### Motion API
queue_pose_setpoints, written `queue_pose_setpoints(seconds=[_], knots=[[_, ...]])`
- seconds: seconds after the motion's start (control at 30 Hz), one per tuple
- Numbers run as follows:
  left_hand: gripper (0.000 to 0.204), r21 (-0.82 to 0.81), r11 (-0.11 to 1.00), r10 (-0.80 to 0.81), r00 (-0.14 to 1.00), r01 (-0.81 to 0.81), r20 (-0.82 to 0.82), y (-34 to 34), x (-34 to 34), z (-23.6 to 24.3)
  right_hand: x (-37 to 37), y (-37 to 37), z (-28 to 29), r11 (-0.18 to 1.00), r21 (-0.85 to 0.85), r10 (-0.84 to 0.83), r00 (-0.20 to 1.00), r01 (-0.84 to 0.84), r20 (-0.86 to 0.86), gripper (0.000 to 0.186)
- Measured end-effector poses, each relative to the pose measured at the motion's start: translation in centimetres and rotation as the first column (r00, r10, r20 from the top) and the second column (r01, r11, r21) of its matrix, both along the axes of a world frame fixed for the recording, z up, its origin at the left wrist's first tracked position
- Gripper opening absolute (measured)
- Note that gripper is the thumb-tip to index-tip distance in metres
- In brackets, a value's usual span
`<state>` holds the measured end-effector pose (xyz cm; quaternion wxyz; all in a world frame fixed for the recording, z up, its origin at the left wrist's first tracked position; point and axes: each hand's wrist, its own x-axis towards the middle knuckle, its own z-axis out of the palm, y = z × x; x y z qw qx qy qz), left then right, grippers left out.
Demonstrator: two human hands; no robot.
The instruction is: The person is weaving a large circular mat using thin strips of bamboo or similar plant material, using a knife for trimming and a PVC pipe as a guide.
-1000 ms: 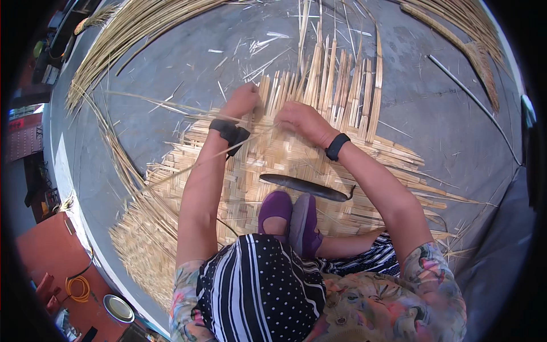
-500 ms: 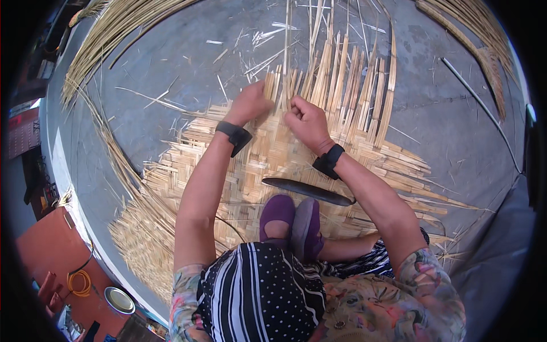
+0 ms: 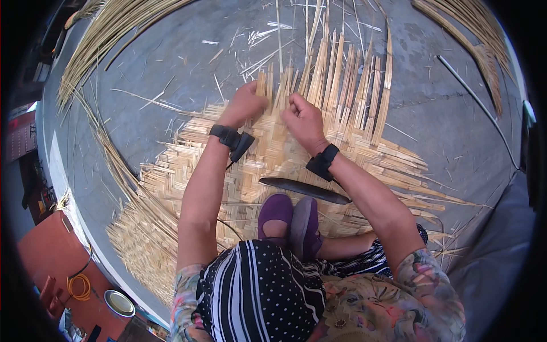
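A mat of pale split-cane strips [image 3: 268, 153] lies woven on the ground under me, its loose strip ends [image 3: 336, 80] fanning out at the far side. My left hand [image 3: 245, 106] is closed around a few upright strips [image 3: 262, 84] at the far edge of the weave. Just to its right, my right hand [image 3: 306, 122] is curled with thumb and fingers together beside a long thin strip [image 3: 280, 51]; the fingertips are partly hidden, and a strip seems pinched there. Black bands circle both wrists. A dark, narrow, blade-like tool [image 3: 305, 190] rests on the mat nearer my feet.
My purple shoes [image 3: 275, 215] stand on the mat. Bundles of long cane [image 3: 97, 57] lie at the far left and far right [image 3: 484, 43]. A thin rod [image 3: 476, 97] is on the right. Cane scraps litter the grey floor. An orange cable coil [image 3: 78, 288] sits lower left.
My left hand has shifted slightly left, with its wrist turned a little. My right hand stays close to the strips, and the long strip beside it leans more to the left.
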<state>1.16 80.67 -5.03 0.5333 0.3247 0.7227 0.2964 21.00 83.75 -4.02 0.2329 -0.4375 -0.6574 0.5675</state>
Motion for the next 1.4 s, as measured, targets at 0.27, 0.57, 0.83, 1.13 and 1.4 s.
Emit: queue_pose_setpoints(seconds=[0.27,0.57,0.83,1.13,1.4], knots=[[0.037,0.222,0.95,0.097,0.884,-0.219,0.457,-3.8,-0.3,1.2,-2.5,1.1,-1.9,0.91,0.257,0.214,0.899,-0.326,0.381,0.02],[0.033,0.109,0.89,0.417,0.886,-0.443,0.201,-3.7,-0.3,-0.5,5.2,-0.3,1.0,0.884,0.464,-0.027,0.983,-0.061,0.181,0.03],[0.05,0.187,0.817,0.435,0.795,-0.546,0.422,-3.8,-0.6,-0.9,8.9,-3.8,-0.8,0.621,0.597,0.063,0.792,-0.507,0.607,0.069],[0.024,0.348,0.856,0.444,0.888,-0.382,-0.119,-6.5,0.0,-1.7,8.9,-4.0,-0.2,0.545,0.563,0.044,0.692,-0.621,0.721,0.07],[0.067,0.341,0.915,0.109,0.682,0.215,-0.723,-9.4,7.6,1.8,11.3,-6.6,2.5,0.766,0.344,0.318,0.785,-0.543,0.531,0.068]])
